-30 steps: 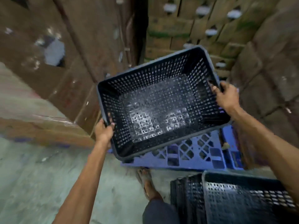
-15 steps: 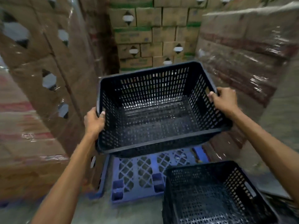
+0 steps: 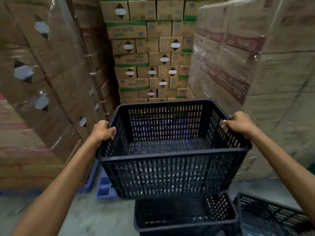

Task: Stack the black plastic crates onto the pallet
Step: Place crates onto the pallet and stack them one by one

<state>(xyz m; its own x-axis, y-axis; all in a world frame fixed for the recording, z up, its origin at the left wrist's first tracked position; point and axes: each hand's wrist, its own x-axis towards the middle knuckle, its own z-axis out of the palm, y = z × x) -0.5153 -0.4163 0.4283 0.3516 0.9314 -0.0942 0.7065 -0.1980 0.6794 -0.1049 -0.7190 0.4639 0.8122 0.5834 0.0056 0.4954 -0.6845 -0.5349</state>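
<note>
Crate (image 3: 172, 150), black and slotted, hangs level in the air between both hands, its open top facing up and nothing inside it. The left hand (image 3: 102, 132) is closed over the rim of the short wall at 9 o'clock, fingers curled inside. The right hand (image 3: 240, 123) is closed the same way over the opposite rim at 3 o'clock, fingertips hooked into a handle slot. Both arms reach forward from the lower corners.

Under the crate, toward 7 o'clock, a corner of the blue pallet (image 3: 104, 189) shows on the grey concrete floor (image 3: 95, 217). At 6 o'clock a second crate (image 3: 185, 217) sits on the floor, with a third (image 3: 272, 217) just beside it at 5 o'clock.

Stacked cartons (image 3: 153, 53) wall in the space at 12 o'clock, with film-wrapped stacks at 9 o'clock (image 3: 42, 82) and 3 o'clock (image 3: 255, 65).
</note>
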